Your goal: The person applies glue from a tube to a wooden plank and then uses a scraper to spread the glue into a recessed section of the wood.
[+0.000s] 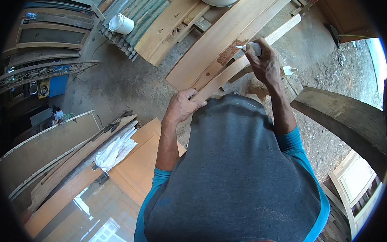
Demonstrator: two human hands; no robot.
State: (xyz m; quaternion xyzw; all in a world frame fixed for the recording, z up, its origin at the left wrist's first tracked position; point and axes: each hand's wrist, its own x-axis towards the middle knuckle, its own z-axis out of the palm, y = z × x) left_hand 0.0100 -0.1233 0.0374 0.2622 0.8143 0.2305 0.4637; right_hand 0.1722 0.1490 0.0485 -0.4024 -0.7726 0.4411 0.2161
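Note:
My right hand [266, 63] is closed round a small white squeeze bottle [255, 48], its thin nozzle pointing left. The tip is over a patch of reddish-brown sawdust [228, 55] on a long wooden panel [210, 50] slanting from lower left to upper right. My left hand [181, 106] grips the near end of a narrow wooden strip [221, 79], beside the panel's near corner. That strip runs along the panel's near side and passes under my right hand. I cannot tell whether the two are joined. A dark knot shows in the wood left of the sawdust.
A second white nozzle bottle [289, 70] is right of my right wrist. Beyond the panel are a plank [163, 39], a white bucket [121, 23] and corrugated sheets [145, 14]. A thick beam [342, 111] curves at right; doors [137, 153] and a white cloth [115, 152] are at lower left.

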